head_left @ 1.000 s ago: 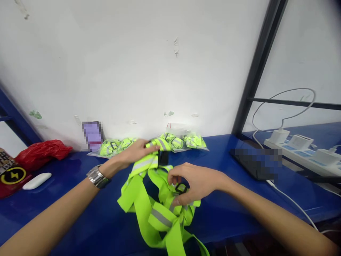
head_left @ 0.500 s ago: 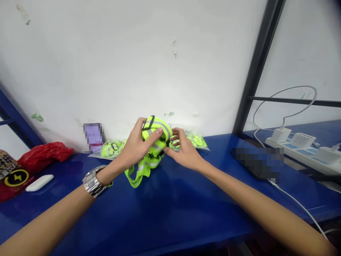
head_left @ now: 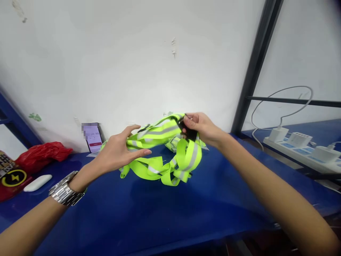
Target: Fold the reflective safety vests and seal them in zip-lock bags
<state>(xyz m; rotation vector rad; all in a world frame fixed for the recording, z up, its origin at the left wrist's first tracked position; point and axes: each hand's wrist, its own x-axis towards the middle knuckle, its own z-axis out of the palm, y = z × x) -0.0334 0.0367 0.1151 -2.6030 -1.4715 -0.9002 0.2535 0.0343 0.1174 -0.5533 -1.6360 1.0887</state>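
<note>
A bundle of fluorescent yellow-green reflective strap with grey stripes and black buckles is stretched between my hands above the blue table. My left hand, with a metal watch on its wrist, has the left end of the strap between its thumb and fingers, loosely curled round it. At the other end, my right hand pinches the strap by a black buckle. Loose loops hang below the hands. Behind them, a clear bag with more yellow-green strap is partly hidden.
On the blue table a phone leans against the white wall. A red plastic bag, a white oval case and a printed packet lie left. Right of a dark metal post is a power strip with chargers.
My hands have moved apart, drawing the bunched strap out sideways, with loops now hanging below. My right hand has gone right and taken hold at a buckle. The dark object at right no longer shows.
</note>
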